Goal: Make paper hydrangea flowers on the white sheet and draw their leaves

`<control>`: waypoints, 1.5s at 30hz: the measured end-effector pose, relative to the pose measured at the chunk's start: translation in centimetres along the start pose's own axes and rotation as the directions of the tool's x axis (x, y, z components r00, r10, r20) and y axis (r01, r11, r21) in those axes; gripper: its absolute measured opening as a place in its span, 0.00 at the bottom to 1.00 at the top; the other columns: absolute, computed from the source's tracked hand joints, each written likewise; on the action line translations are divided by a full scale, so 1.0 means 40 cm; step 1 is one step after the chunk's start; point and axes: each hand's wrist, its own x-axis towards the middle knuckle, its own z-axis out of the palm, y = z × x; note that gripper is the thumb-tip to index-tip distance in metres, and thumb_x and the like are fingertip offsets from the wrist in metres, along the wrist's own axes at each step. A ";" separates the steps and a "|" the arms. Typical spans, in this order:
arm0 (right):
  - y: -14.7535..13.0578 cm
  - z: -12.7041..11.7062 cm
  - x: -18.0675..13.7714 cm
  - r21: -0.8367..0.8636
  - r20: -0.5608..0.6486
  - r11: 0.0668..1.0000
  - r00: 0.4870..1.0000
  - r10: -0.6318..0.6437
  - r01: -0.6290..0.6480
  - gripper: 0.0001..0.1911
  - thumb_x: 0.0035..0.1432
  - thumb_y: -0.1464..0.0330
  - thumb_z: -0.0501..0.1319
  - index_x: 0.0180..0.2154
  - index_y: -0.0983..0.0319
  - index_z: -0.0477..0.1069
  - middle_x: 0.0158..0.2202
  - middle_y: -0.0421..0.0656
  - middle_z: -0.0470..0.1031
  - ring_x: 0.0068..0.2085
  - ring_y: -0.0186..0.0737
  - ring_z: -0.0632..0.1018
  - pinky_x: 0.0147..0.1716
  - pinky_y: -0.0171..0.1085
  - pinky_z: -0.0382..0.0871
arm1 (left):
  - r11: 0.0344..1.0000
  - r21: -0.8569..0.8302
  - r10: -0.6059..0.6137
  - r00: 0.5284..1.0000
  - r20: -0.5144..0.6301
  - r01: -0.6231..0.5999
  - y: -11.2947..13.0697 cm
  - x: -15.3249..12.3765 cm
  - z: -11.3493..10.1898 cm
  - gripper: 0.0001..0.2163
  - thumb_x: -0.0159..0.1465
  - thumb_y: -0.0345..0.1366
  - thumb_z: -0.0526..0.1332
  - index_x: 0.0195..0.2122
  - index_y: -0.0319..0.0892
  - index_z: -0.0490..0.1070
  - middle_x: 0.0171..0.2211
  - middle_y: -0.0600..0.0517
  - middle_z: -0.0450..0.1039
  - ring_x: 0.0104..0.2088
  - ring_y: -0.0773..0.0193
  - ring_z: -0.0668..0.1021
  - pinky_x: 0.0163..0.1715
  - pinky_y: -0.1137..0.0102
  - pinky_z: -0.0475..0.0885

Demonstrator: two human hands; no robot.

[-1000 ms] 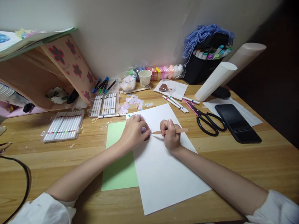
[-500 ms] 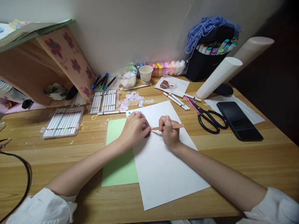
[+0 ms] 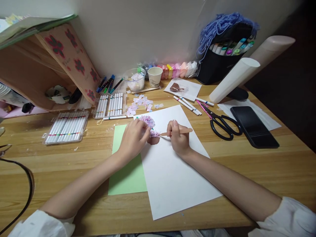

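Pinching a wooden stick [image 3: 179,131] in the right hand [image 3: 179,142], tip pointing to 9 o'clock at the pink confetti patch [image 3: 148,121] up near the white sheet's [image 3: 172,177] top edge. Pressing on the patch's 7 o'clock side with the left hand [image 3: 133,140], fingers bunched together. Got scissors [image 3: 223,124] off at 3 o'clock.

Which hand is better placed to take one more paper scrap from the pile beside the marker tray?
Left, probably. The left hand holds no tool and lies nearer the paper scraps; the right hand grips the wooden stick.
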 end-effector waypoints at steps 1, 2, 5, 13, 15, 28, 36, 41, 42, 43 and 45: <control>0.001 0.000 0.000 0.001 0.001 1.000 1.000 0.009 -0.009 0.28 0.68 0.57 0.41 0.17 0.59 0.57 0.16 0.37 0.58 0.20 0.32 0.64 0.24 0.35 0.58 | 0.999 0.012 -0.044 0.999 -0.008 0.044 -0.011 -0.011 0.000 0.09 0.67 0.36 0.51 0.30 0.42 0.63 0.31 0.51 0.68 0.34 0.61 0.69 0.34 0.66 0.62; 0.001 0.001 0.000 0.003 0.005 1.000 1.000 0.019 -0.019 0.28 0.68 0.56 0.42 0.17 0.59 0.57 0.16 0.37 0.58 0.20 0.32 0.64 0.24 0.35 0.58 | 0.996 0.039 -0.084 0.996 -0.004 0.084 -0.022 -0.021 0.002 0.10 0.68 0.37 0.50 0.29 0.43 0.61 0.29 0.52 0.67 0.33 0.61 0.69 0.32 0.66 0.61; 0.001 0.002 0.002 0.007 0.017 0.999 0.999 0.051 -0.051 0.28 0.67 0.55 0.42 0.18 0.59 0.57 0.16 0.37 0.59 0.20 0.32 0.64 0.24 0.35 0.57 | 0.977 0.159 -0.145 0.989 0.022 0.140 -0.044 -0.040 0.013 0.13 0.68 0.37 0.48 0.26 0.43 0.58 0.27 0.52 0.66 0.31 0.60 0.68 0.29 0.66 0.59; 0.005 0.002 0.006 0.055 -0.054 0.997 0.997 0.053 -0.050 0.30 0.67 0.55 0.42 0.16 0.59 0.55 0.15 0.37 0.56 0.19 0.32 0.61 0.24 0.36 0.56 | 0.941 0.332 -0.067 0.998 0.010 0.060 -0.045 -0.045 0.035 0.13 0.69 0.36 0.47 0.26 0.43 0.60 0.28 0.50 0.67 0.31 0.60 0.70 0.29 0.66 0.58; 0.007 0.000 0.002 0.070 -0.073 0.997 0.997 0.038 -0.033 0.30 0.67 0.55 0.41 0.15 0.59 0.54 0.15 0.37 0.55 0.19 0.32 0.60 0.23 0.36 0.56 | 0.939 0.338 -0.060 0.998 0.000 0.057 -0.047 -0.046 0.036 0.13 0.69 0.36 0.47 0.26 0.43 0.60 0.28 0.50 0.67 0.31 0.60 0.70 0.29 0.65 0.58; 0.003 -0.006 -0.005 0.085 -0.052 0.996 0.998 0.033 -0.029 0.31 0.66 0.52 0.41 0.15 0.58 0.55 0.14 0.37 0.55 0.18 0.33 0.59 0.21 0.37 0.55 | 0.976 0.130 0.198 0.962 -0.190 -0.175 -0.031 -0.063 0.025 0.08 0.67 0.36 0.52 0.34 0.41 0.68 0.29 0.50 0.68 0.32 0.61 0.69 0.31 0.68 0.61; 0.001 -0.002 -0.012 0.195 -0.066 0.979 0.995 0.078 -0.064 0.31 0.63 0.48 0.42 0.14 0.57 0.55 0.12 0.37 0.52 0.16 0.34 0.57 0.19 0.38 0.51 | 0.901 0.202 0.396 0.918 -0.025 -0.384 -0.001 -0.031 0.034 0.09 0.68 0.34 0.53 0.36 0.46 0.73 0.36 0.50 0.75 0.35 0.63 0.71 0.34 0.67 0.60; 0.002 -0.008 -0.005 0.316 -0.124 0.947 0.986 0.107 -0.063 0.29 0.64 0.52 0.42 0.15 0.57 0.56 0.13 0.37 0.52 0.17 0.34 0.57 0.19 0.38 0.48 | 0.940 0.090 0.337 0.934 -0.116 -0.328 -0.011 -0.007 0.007 0.07 0.67 0.33 0.54 0.35 0.43 0.71 0.33 0.51 0.76 0.35 0.63 0.72 0.34 0.68 0.62; 0.003 -0.009 -0.002 0.340 -0.147 0.939 0.983 0.115 -0.059 0.28 0.65 0.53 0.42 0.16 0.58 0.56 0.13 0.37 0.53 0.17 0.35 0.57 0.19 0.38 0.48 | 0.954 0.060 0.300 0.943 -0.148 -0.294 -0.017 0.003 -0.004 0.06 0.67 0.33 0.55 0.35 0.43 0.71 0.33 0.51 0.76 0.35 0.63 0.73 0.35 0.69 0.64; 0.005 -0.010 0.001 0.348 -0.165 0.935 0.978 0.125 -0.061 0.28 0.65 0.54 0.43 0.16 0.58 0.57 0.14 0.37 0.53 0.18 0.35 0.57 0.20 0.38 0.48 | 0.965 0.028 0.260 0.949 -0.179 -0.259 -0.025 0.017 -0.018 0.06 0.66 0.34 0.55 0.35 0.43 0.71 0.33 0.51 0.75 0.35 0.63 0.73 0.36 0.69 0.65; 0.008 -0.008 0.007 0.339 -0.177 0.938 0.974 0.140 -0.073 0.27 0.65 0.55 0.43 0.17 0.58 0.57 0.15 0.37 0.56 0.19 0.35 0.59 0.21 0.38 0.50 | 0.979 -0.043 0.184 0.952 -0.243 -0.201 -0.043 0.057 -0.048 0.06 0.66 0.35 0.56 0.34 0.43 0.71 0.33 0.51 0.76 0.35 0.63 0.74 0.37 0.69 0.66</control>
